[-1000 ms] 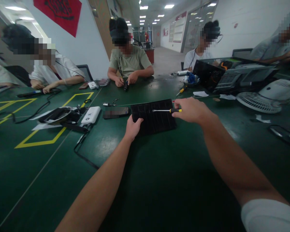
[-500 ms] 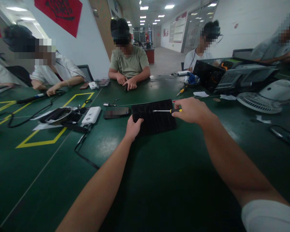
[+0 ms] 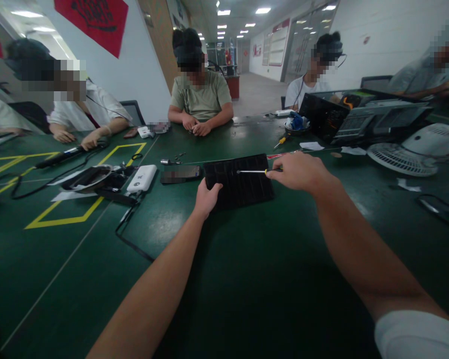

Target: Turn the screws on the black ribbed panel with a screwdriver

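Note:
A black rectangular panel [image 3: 243, 187] is tilted up over the green table [image 3: 224, 279], in front of me. At its left edge my left hand [image 3: 207, 198] grips it, thumb on the near face. My right hand [image 3: 301, 171] is closed round the yellow and black handle of a screwdriver [image 3: 251, 172]. The screwdriver's thin shaft points left across the panel, and its tip is at the panel's upper middle. Left of the panel lies a dark flat device [image 3: 179, 174], with a small metal piece [image 3: 169, 162] behind it.
Left are a white power bank [image 3: 141, 178], a cable and a dish of dark parts [image 3: 88, 178]. Right are a white fan [image 3: 404, 154], a computer case [image 3: 377, 117], paper scraps and another screwdriver [image 3: 280, 142]. Several people sit around the table.
My right hand has shifted slightly and covers more of the screwdriver's handle. Across the table, a person's hands have drawn together. The left person's hand and black tool have moved right.

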### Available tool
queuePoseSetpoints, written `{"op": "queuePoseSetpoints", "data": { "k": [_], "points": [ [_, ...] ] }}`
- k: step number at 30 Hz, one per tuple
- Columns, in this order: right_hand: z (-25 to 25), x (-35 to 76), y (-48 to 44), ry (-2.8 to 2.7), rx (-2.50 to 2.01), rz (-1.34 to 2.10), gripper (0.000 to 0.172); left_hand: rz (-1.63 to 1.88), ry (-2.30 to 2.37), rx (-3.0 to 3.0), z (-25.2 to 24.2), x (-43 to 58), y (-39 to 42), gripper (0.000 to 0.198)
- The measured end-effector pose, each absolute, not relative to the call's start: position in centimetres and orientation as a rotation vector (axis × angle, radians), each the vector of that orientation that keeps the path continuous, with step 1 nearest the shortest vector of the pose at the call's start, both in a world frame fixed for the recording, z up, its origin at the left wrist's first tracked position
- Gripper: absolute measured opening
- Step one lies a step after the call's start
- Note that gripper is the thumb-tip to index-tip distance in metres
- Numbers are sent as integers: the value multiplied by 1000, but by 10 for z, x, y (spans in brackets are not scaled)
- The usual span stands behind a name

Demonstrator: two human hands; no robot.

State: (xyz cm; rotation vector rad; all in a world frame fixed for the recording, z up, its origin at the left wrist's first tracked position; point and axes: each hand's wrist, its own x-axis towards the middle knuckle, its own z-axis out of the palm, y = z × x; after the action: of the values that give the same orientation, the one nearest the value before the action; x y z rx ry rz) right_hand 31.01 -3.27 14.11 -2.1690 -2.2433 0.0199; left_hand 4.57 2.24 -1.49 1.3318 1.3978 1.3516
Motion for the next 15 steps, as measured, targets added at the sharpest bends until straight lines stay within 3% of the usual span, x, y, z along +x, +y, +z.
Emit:
{"op": "queuePoseSetpoints", "data": {
  "k": [9,15],
  "points": [
    [137,312,-29,-2304,-2171,74,57,1355,1418,1335,-16,47,24,30],
    [134,315,-29,-2278,-2117,22,35,1360,1400,1326,-14,48,22,32]
  ]
}}
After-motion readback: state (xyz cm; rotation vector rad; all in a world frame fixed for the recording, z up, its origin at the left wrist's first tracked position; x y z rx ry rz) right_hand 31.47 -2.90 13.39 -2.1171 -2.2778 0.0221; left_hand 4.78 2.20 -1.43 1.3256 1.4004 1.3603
